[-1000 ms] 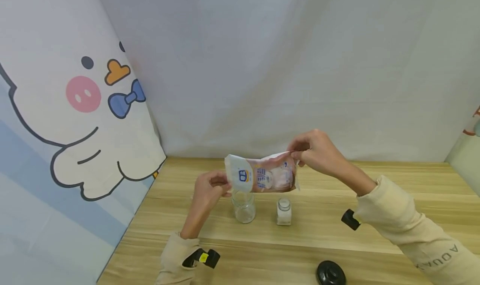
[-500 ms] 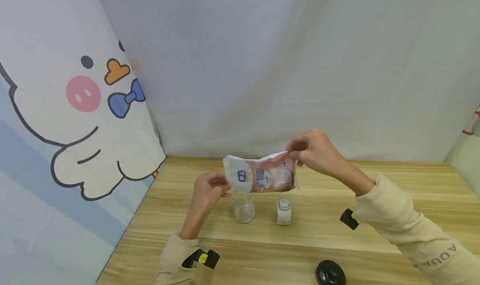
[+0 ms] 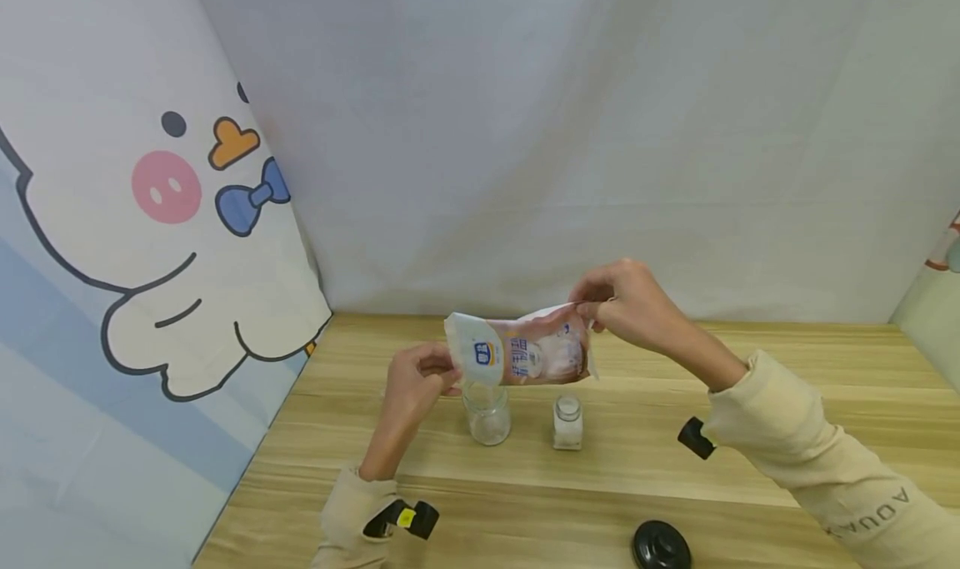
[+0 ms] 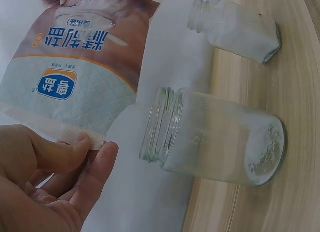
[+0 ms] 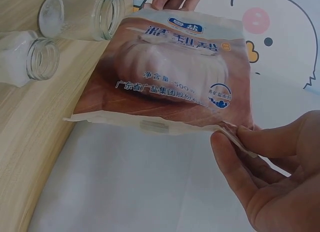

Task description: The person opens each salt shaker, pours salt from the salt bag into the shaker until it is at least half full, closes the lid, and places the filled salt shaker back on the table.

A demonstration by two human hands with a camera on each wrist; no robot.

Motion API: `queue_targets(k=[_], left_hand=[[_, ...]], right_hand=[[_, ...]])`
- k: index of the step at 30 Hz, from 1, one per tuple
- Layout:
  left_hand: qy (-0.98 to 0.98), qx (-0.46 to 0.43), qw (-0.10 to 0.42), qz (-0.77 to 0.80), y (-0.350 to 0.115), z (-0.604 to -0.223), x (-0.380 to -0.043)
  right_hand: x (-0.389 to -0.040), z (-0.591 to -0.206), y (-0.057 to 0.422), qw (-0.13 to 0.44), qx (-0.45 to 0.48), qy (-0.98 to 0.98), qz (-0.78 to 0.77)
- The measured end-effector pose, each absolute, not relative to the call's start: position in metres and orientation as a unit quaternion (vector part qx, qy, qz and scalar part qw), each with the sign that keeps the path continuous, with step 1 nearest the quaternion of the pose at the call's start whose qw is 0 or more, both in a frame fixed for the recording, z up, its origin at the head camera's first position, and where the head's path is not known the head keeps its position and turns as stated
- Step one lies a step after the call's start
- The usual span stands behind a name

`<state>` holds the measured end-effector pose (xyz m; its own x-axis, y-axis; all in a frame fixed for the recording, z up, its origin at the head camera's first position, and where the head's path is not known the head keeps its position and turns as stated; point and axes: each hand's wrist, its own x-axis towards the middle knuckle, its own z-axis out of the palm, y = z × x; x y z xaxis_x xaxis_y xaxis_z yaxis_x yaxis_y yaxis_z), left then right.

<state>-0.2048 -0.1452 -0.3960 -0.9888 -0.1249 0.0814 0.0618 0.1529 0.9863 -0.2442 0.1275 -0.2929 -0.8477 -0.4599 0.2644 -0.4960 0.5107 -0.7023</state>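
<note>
A brown and white bag of salt [image 3: 525,354] hangs lengthwise between both hands, above the glass jar [image 3: 489,423]. My left hand [image 3: 414,379] pinches its white end between thumb and fingers, as the left wrist view shows. The far corner at the brown end is gripped by my right hand [image 3: 628,304], thumb against fingers. The bag's near white corner [image 4: 95,141] reaches toward the jar's open mouth in the left wrist view. Some white grains lie on the bottom of the glass jar [image 4: 215,137], which stands upright without a lid.
Right of the jar stands a smaller square glass bottle [image 3: 567,426], uncapped and filled with white grains. A round black lid [image 3: 662,546] lies near the table's front edge. A pale cloth [image 3: 600,136] hangs behind the wooden table [image 3: 825,386], with a cartoon-printed panel [image 3: 165,261] at left.
The bag's left end has shifted very slightly left and down, and the right hand has drifted a little left with it. Both hands keep their hold; jar, bottle and lid stay put.
</note>
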Motion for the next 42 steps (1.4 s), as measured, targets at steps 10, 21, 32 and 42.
queue_targets(k=[10, 21, 32, 42], left_hand=[[-0.756, 0.026, 0.071, -0.651, -0.1435, -0.3971, -0.2063], [-0.752, 0.026, 0.072, -0.655, -0.1426, -0.3992, -0.2053], [-0.755, 0.029, 0.078, -0.65, -0.1443, -0.3987, -0.2043], [-0.755, 0.021, 0.082, -0.65, -0.1429, -0.3985, -0.2062]], right_hand=[[-0.2437, -0.2917, 0.1292, 0.018, 0.274, -0.868, 0.415], [-0.2429, -0.2911, 0.1284, 0.019, 0.275, -0.865, 0.42], [-0.2427, -0.2902, 0.1265, 0.02, 0.274, -0.866, 0.417], [-0.2418, -0.2877, 0.1276, 0.024, 0.274, -0.868, 0.415]])
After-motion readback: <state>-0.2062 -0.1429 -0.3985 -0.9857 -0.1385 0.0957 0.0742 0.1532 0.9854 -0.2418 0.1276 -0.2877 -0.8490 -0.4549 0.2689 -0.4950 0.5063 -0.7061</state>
